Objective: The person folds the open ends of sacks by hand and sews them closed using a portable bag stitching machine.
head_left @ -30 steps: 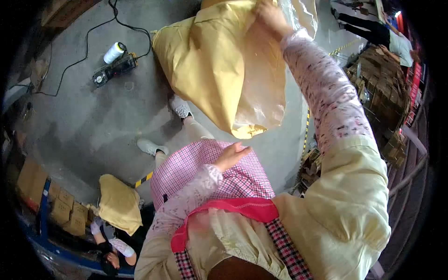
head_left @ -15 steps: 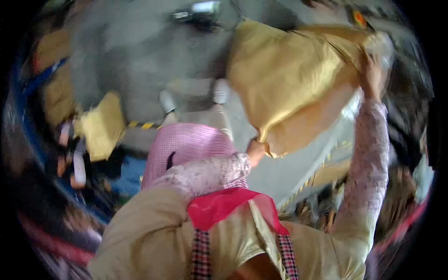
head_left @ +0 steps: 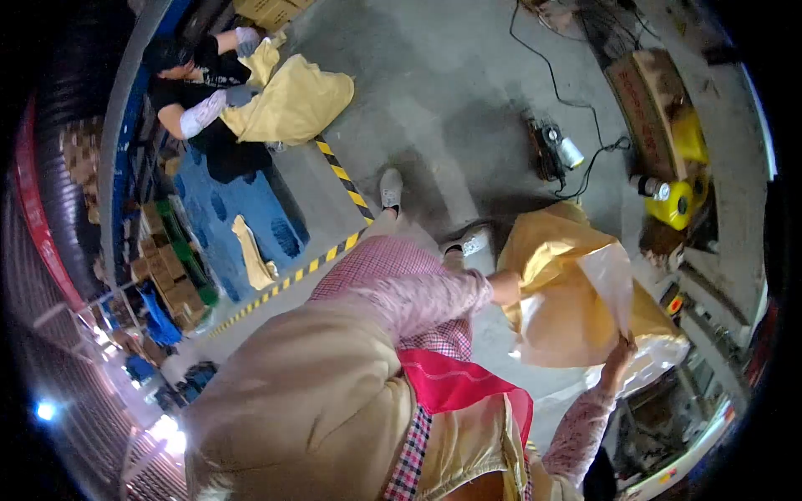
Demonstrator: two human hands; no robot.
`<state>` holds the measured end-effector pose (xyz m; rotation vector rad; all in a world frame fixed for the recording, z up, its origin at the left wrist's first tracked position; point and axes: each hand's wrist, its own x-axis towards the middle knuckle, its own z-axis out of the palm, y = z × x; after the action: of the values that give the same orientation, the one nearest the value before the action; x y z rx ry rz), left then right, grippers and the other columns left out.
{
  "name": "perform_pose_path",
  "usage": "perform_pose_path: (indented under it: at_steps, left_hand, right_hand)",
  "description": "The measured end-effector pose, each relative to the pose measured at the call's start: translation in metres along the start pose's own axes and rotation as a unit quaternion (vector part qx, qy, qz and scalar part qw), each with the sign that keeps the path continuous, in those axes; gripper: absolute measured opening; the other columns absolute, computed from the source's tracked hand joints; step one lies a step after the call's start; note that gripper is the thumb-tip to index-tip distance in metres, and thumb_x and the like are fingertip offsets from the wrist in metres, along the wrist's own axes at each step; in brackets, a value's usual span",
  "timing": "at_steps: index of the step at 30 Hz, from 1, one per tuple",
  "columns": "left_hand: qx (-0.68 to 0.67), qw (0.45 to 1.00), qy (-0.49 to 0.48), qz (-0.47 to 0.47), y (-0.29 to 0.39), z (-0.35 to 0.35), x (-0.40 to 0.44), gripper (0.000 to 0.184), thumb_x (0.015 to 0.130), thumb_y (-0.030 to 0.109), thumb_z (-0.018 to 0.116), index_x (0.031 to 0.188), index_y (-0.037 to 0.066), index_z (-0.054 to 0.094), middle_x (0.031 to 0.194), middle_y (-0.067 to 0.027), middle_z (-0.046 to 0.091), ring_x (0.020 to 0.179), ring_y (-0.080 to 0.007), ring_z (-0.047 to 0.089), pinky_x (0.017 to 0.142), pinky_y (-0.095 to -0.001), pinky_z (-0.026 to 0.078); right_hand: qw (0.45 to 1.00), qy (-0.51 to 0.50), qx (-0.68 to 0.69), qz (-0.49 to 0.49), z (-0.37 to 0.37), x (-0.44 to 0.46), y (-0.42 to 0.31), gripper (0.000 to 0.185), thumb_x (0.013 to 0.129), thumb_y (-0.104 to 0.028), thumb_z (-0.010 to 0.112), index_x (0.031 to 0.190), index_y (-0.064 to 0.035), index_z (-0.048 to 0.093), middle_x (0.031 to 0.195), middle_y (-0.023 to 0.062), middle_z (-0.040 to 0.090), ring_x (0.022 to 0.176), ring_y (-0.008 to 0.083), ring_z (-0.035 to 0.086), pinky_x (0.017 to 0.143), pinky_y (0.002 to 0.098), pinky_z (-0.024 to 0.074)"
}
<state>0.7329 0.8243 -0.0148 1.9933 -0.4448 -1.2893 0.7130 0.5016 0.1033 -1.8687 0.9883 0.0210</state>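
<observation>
A large golden-yellow sack [head_left: 543, 242] hangs in front of me on the right, creased and partly spread. My left hand [head_left: 505, 286] is closed on its near left edge. Farther right, my right hand [head_left: 618, 361] pinches the sack's lower edge, where a paler section shows between the hands. Shiny clear plastic [head_left: 647, 367] lies beside and below my right hand; whether it belongs to the sack I cannot tell. What the sack holds, if anything, is hidden.
At upper left a person with grey gloves [head_left: 240, 95] handles another yellow sack [head_left: 301, 100]. A corded handheld machine [head_left: 547, 150] lies on the floor near a cardboard box [head_left: 643, 108] and yellow spools [head_left: 671, 206]. Striped floor tape [head_left: 284, 284] borders a blue platform [head_left: 225, 209].
My view has swung round, bringing the other person and floor machine into clearer sight. Both hands keep hold of the sack, which now looks more bunched, with my right hand lower in view.
</observation>
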Motion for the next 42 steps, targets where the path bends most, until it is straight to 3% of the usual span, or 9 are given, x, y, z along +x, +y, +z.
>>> perform_pose_path:
  at_steps: [11,17,22,27,29,32,34,37,42]
  left_hand:
    - [-0.221,0.933,0.255,-0.127,-0.014,-0.236,-0.188,0.025,0.082,0.014,0.051,0.091,-0.008,0.059,0.079,-0.0160,0.059,0.067,-0.0221,0.056,0.061,-0.0357,0.046]
    - [-0.060,0.952,0.295,-0.058,-0.079,-0.312,-0.238,0.023,0.079,0.014,0.055,0.095,-0.001,0.062,0.081,-0.0162,0.065,0.070,-0.0212,0.062,0.065,-0.0342,0.047]
    - [0.113,0.944,0.249,-0.185,-0.166,-0.364,-0.173,0.029,0.083,0.020,0.054,0.094,-0.006,0.059,0.090,-0.0214,0.063,0.084,-0.0303,0.062,0.072,-0.0381,0.047]
    - [0.039,0.906,0.380,-0.183,-0.199,-0.404,-0.173,0.046,0.080,0.031,0.058,0.110,-0.004,0.051,0.094,-0.0231,0.060,0.091,-0.0342,0.059,0.078,-0.0399,0.045]
    - [0.023,0.862,0.480,-0.161,-0.190,-0.404,-0.185,0.066,0.076,0.040,0.063,0.123,-0.001,0.041,0.095,-0.0223,0.059,0.090,-0.0335,0.058,0.080,-0.0393,0.044]
    - [-0.031,0.861,0.490,-0.132,-0.135,-0.354,-0.215,0.094,0.069,0.039,0.072,0.137,0.000,0.019,0.111,-0.0220,0.049,0.099,-0.0331,0.051,0.082,-0.0417,0.042]
    - [-0.053,0.861,0.488,-0.130,-0.117,-0.316,-0.213,0.110,0.060,0.044,0.077,0.136,-0.005,0.014,0.119,-0.0291,0.040,0.108,-0.0376,0.044,0.089,-0.0425,0.038]
    - [-0.024,0.849,0.510,-0.139,-0.113,-0.280,-0.172,0.114,0.057,0.040,0.079,0.137,-0.006,0.011,0.122,-0.0315,0.035,0.110,-0.0406,0.040,0.092,-0.0430,0.037]
    - [-0.209,0.837,0.484,-0.147,-0.122,-0.274,-0.145,0.084,0.066,0.000,0.061,0.136,-0.005,0.015,0.130,-0.0287,0.035,0.119,-0.0379,0.039,0.100,-0.0391,0.032]
  right_hand:
    - [0.991,-0.092,0.017,-0.098,0.051,-0.086,-0.186,0.018,0.082,-0.006,0.048,0.090,0.0030,0.062,0.084,0.0071,0.062,0.070,0.0153,0.057,0.062,0.0256,0.0473]
    - [0.969,-0.172,-0.023,-0.175,0.090,-0.071,-0.120,0.011,0.083,0.002,0.048,0.085,0.0009,0.059,0.081,0.0033,0.057,0.077,0.0105,0.051,0.068,0.0225,0.0401]
    - [0.987,-0.156,0.032,0.038,0.220,-0.037,-0.069,0.013,0.083,-0.010,0.051,0.084,-0.0011,0.061,0.066,-0.0003,0.054,0.054,0.0061,0.044,0.047,0.0193,0.0344]
    - [0.984,-0.120,-0.054,-0.118,0.250,-0.007,-0.100,0.017,0.082,-0.016,0.052,0.089,-0.0046,0.061,0.060,0.0046,0.055,0.044,0.0194,0.047,0.044,0.0303,0.0425]
    - [0.874,-0.090,-0.420,-0.227,0.238,0.001,-0.119,0.046,0.076,-0.022,0.061,0.119,-0.0097,0.050,0.072,0.0118,0.060,0.064,0.0341,0.056,0.063,0.0407,0.0496]
    - [0.689,-0.038,-0.510,-0.514,0.277,-0.039,-0.205,0.069,0.068,-0.027,0.070,0.128,-0.0112,0.039,0.091,0.0115,0.060,0.084,0.0327,0.057,0.067,0.0405,0.0493]
    - [0.690,-0.202,-0.522,-0.458,0.318,-0.056,-0.219,0.075,0.063,-0.029,0.075,0.127,-0.0130,0.041,0.106,0.0115,0.056,0.097,0.0319,0.054,0.070,0.0395,0.0489]
    - [0.628,-0.222,-0.609,-0.431,0.358,0.010,-0.161,0.018,0.085,-0.028,0.050,0.086,-0.0141,0.061,0.065,0.0073,0.062,0.056,0.0288,0.060,0.052,0.0408,0.0481]
    - [0.827,0.141,-0.413,-0.355,0.295,0.111,-0.257,0.018,0.080,-0.014,0.050,0.079,-0.0080,0.067,0.074,0.0138,0.065,0.062,0.0291,0.063,0.056,0.0372,0.0494]
